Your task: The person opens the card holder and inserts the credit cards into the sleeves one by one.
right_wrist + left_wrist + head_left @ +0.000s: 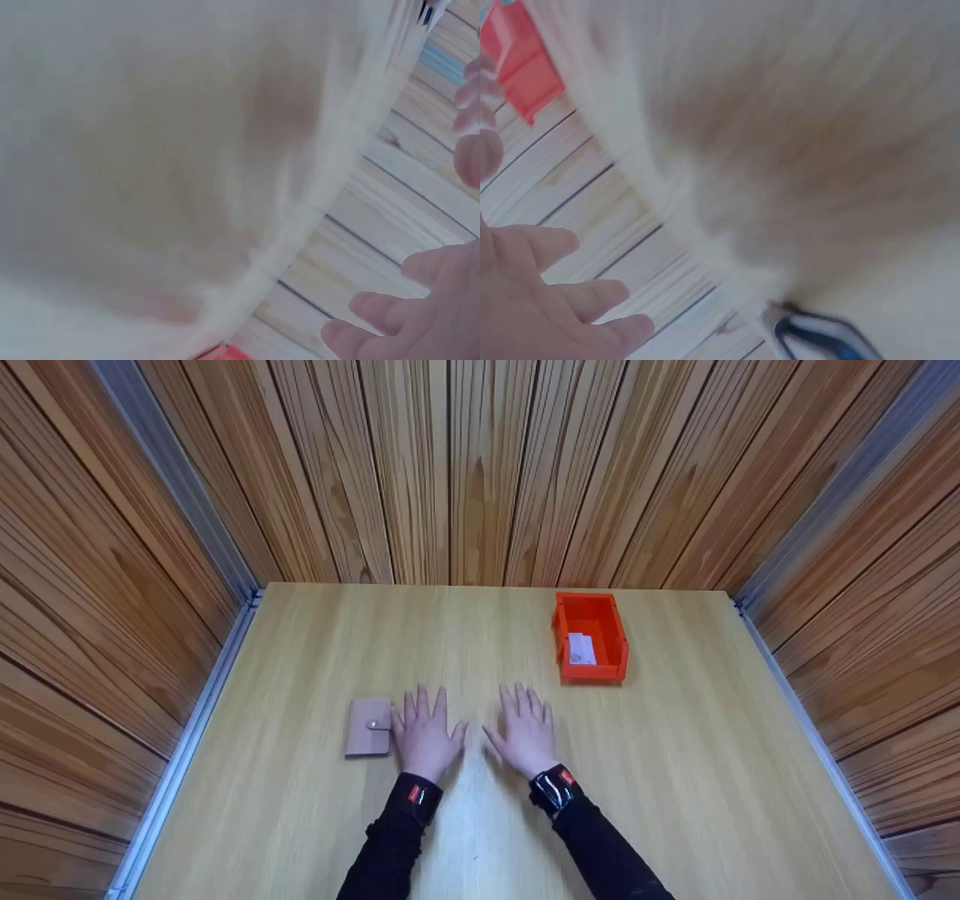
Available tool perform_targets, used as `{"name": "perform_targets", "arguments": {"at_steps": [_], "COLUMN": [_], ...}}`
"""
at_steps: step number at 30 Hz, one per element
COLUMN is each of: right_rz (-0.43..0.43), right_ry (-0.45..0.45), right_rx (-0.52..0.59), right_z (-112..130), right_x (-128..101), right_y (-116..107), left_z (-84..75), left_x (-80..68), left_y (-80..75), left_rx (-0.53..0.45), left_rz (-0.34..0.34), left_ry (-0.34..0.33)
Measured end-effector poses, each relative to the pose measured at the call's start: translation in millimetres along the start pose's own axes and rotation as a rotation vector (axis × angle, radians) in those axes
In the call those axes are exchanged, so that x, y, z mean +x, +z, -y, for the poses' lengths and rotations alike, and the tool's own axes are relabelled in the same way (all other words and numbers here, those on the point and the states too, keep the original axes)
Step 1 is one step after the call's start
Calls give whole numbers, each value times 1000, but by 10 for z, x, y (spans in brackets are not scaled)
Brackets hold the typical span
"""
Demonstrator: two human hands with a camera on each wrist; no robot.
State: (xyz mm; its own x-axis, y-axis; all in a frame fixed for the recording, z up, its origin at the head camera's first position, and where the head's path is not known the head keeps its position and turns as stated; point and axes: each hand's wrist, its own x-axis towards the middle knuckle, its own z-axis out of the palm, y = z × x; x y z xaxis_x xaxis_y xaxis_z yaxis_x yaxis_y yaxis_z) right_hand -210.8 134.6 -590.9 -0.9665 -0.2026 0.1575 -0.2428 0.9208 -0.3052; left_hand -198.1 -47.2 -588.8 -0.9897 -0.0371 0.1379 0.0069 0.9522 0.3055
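Black long sleeves (390, 847) come in from 6 o'clock, each with a dark wrist strap at the cuff. Both hands lie flat, palms down, on the pale wooden tabletop (300, 825).

Left hand (424, 735): fingers straight, slightly spread, pointing to 12 o'clock, holding nothing. Its little-finger edge sits right at the clasp side of the beige rectangular snap-close wallet (368, 727); can't tell whether skin actually touches it. Wallet lies closed and flat at the hand's 9 o'clock, metal snap on the tab facing the hand.

Right hand (525, 731): same pose, fingers extended and a bit fanned, gripping nothing. Thumbs of both hands point toward each other, a bare strip of table between them.

Orange open-top plastic bin (590, 637) stands at the right hand's 1 o'clock, well apart from it. White paper slip (581, 649) lies inside on the bin floor.

Wrist views are mostly blur: fingertips (592, 296) of the left hand over light planks, a corner of the orange bin at 10 o'clock.

Wood-plank walls (480, 465) enclose the table on three sides.
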Motion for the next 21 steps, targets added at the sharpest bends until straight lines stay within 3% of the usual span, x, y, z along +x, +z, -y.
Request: {"name": "perform_targets", "arguments": {"at_steps": [6,16,21], "right_rz": [-11,-21,31], "right_ry": [-56,-127,-124], "right_rx": [41,91,132], "right_z": [165,470,596], "right_x": [23,64,66], "right_y": [20,94,125], "left_z": [118,448,631], "left_x": [-13,-50,-54], "left_y": [-117,-239,-299], "left_rx": [-108,-167,-177], "left_rz": [-110,-189,-171], "left_ry": [-12,-105,-169]}}
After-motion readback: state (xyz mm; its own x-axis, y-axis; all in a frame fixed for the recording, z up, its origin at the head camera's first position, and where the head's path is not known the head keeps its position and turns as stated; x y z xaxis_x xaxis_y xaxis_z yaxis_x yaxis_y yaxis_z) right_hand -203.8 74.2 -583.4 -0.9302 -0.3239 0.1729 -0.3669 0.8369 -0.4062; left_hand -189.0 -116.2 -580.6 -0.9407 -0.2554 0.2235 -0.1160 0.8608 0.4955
